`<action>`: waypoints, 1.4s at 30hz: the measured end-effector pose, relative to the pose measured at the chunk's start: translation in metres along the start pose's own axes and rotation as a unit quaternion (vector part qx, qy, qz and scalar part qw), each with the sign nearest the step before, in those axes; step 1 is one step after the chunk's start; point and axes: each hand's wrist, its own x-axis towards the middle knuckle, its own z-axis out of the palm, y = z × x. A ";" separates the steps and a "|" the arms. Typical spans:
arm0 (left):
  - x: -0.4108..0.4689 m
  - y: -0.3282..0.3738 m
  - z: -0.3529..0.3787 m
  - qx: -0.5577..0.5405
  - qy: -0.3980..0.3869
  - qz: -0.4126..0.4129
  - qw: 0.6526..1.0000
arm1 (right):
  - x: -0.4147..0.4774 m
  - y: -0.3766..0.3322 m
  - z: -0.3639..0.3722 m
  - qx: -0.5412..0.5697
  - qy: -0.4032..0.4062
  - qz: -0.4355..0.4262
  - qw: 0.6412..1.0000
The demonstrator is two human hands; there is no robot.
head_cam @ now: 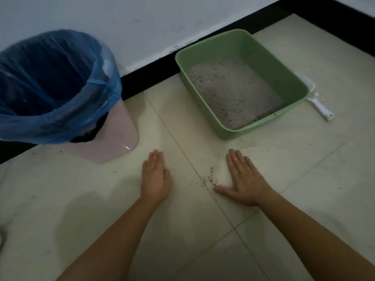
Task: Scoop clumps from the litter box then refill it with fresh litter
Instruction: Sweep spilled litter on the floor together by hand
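Observation:
A green litter box stands on the tiled floor by the wall, with grey litter spread over its bottom. A white scoop lies on the floor against the box's right side, handle toward me. To the left is a pink bin with a blue bag liner. My left hand lies flat on the floor with fingers straight, in front of the bin. My right hand lies flat with fingers spread, in front of the box. Both hold nothing.
Loose litter grains are scattered on the tiles between my hands and in front of the box. A black skirting runs along the white wall behind the bin and box. A grey object shows at the left edge.

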 end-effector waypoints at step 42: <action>-0.025 0.017 0.035 -0.024 0.034 0.150 0.988 | 0.005 -0.007 0.027 0.082 0.157 -0.100 0.979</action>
